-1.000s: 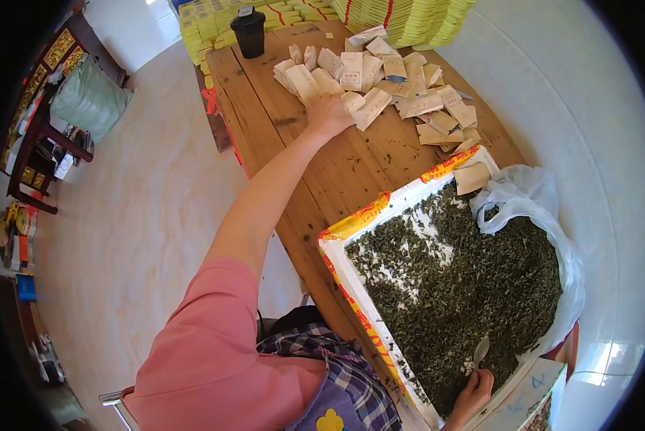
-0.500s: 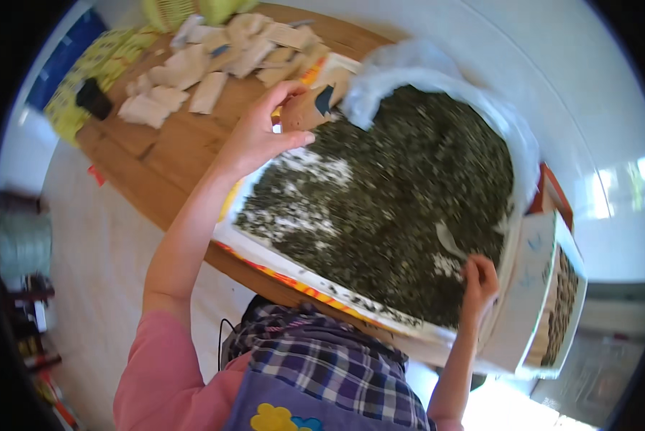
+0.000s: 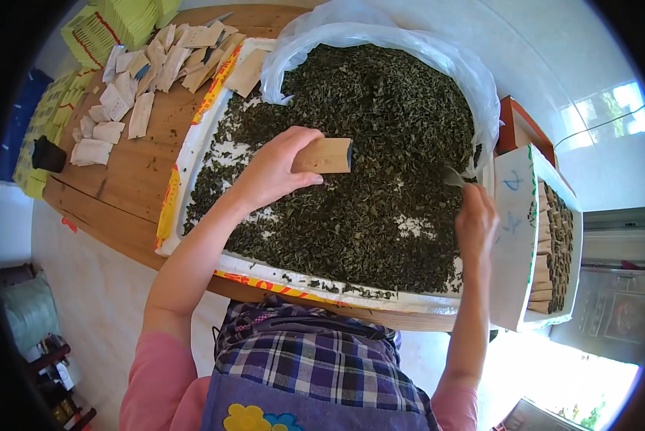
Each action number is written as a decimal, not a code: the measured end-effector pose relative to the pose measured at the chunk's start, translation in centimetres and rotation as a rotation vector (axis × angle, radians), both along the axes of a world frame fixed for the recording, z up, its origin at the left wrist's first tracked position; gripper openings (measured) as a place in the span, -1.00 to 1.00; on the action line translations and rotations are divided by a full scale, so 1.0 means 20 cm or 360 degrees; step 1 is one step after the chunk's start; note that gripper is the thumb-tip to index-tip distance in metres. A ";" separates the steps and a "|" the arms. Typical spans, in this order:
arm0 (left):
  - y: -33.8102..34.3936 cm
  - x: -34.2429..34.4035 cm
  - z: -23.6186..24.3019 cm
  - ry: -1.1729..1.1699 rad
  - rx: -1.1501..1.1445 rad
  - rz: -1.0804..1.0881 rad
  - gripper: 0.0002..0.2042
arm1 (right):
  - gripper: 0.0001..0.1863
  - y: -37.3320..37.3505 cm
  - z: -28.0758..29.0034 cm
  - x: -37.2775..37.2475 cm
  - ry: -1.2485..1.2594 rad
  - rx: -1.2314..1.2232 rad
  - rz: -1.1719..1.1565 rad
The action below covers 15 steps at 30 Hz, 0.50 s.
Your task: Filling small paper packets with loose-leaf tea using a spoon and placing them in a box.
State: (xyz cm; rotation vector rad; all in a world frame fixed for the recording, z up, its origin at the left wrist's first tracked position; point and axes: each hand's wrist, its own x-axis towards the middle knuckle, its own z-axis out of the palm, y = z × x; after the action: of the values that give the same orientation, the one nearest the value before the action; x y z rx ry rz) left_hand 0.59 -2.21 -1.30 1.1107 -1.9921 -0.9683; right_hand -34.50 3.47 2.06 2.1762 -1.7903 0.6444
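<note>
My left hand [image 3: 275, 172] holds a small tan paper packet [image 3: 327, 155], its open end pointing right, above a large heap of dark green dried leaves [image 3: 380, 122]. The leaves lie on a wide white tray [image 3: 193, 151] lined at the back with a clear plastic bag [image 3: 351, 36]. My right hand [image 3: 475, 223] grips a small metal scoop [image 3: 453, 177] at the right edge of the heap, its tip touching the leaves.
Several filled tan and white packets [image 3: 143, 79] lie on the wooden table [image 3: 128, 179] at the far left. Stacks of yellow-green flat wrappers [image 3: 114, 25] sit behind them, with a black cup [image 3: 49, 154]. A white box [image 3: 545, 244] of upright packets stands at my right.
My left hand left the packet pile, picked up an empty packet and brought it over the leaves. My right hand moved up along the tray's right side. My view swung right.
</note>
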 end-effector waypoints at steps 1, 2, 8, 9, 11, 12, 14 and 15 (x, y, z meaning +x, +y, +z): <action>0.00 0.00 0.00 -0.0034 -0.0020 0.0044 -0.41 | -0.92 -0.04 -0.05 0.02 0.0002 -0.0003 -0.0002; -0.01 0.00 0.01 -0.0031 -0.0021 0.0045 -0.41 | -0.91 -0.07 -0.10 0.05 -0.0169 -0.0072 0.0058; -0.04 0.01 0.01 0.0001 -0.0057 0.0088 -0.41 | -0.93 -0.23 -0.24 0.10 -0.1082 0.0272 -0.0047; -0.04 0.01 0.01 0.0032 -0.0044 0.0066 -0.41 | -0.93 -0.24 -0.24 0.11 -0.1081 0.0279 -0.0040; -0.04 0.00 0.01 0.0063 -0.0029 0.0050 -0.41 | -0.93 -0.25 -0.23 0.11 -0.1404 0.0410 -0.0081; -0.04 0.00 0.00 0.0040 -0.0026 0.0038 -0.41 | -0.93 -0.24 -0.22 0.12 -0.1403 0.0416 -0.0076; -0.05 -0.01 0.01 0.0016 -0.0022 0.0027 -0.41 | -0.93 -0.21 -0.19 0.14 -0.1884 0.0442 0.0145; -0.05 -0.01 0.00 0.0016 -0.0014 0.0012 -0.41 | -0.93 -0.20 -0.16 0.17 -0.1887 0.0449 0.0149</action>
State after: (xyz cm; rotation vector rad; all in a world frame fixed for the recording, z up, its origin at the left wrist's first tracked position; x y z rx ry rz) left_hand 0.34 -3.12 -1.23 1.1059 -1.9806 -0.9588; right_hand -31.12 -0.44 -1.22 2.1873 -2.3405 2.1405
